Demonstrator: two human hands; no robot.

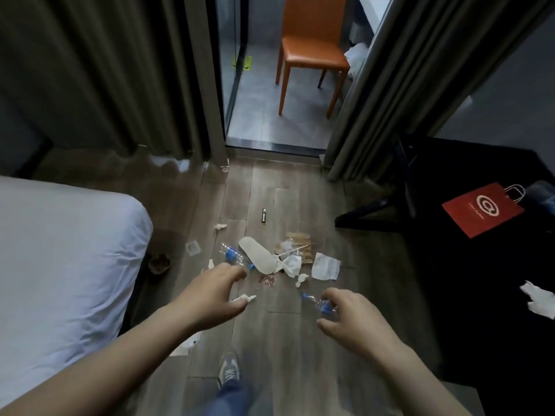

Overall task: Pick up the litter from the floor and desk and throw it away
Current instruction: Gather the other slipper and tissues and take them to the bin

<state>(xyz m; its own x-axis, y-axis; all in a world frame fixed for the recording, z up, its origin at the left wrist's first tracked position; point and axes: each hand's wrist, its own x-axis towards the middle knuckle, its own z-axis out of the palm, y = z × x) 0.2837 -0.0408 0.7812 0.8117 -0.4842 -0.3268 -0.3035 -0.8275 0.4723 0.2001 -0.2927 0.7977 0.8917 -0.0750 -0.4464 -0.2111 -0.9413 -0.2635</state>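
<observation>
- While the left bottle (pixel 235 259) and right bottle (pixel 318 304) lie on the floor (pixel 285 355), the left hand (pixel 214 295) and right hand (pixel 345 318) hover over them, fingers spread, grasping nothing; a hasty double grab could send either rolling.
- Crumpled tissues (pixel 292 265) (light, scattered) may be overlooked.
- White paper (pixel 537 300) on the dark desk (pixel 480 280) could be forgotten.

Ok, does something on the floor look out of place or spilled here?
Yes. A white slipper lies, apparently sole up, among litter: a plastic bottle, crumpled tissues and torn cardboard. Just in front of it, a reddish patch marks the wood floor, perhaps a spill.
</observation>
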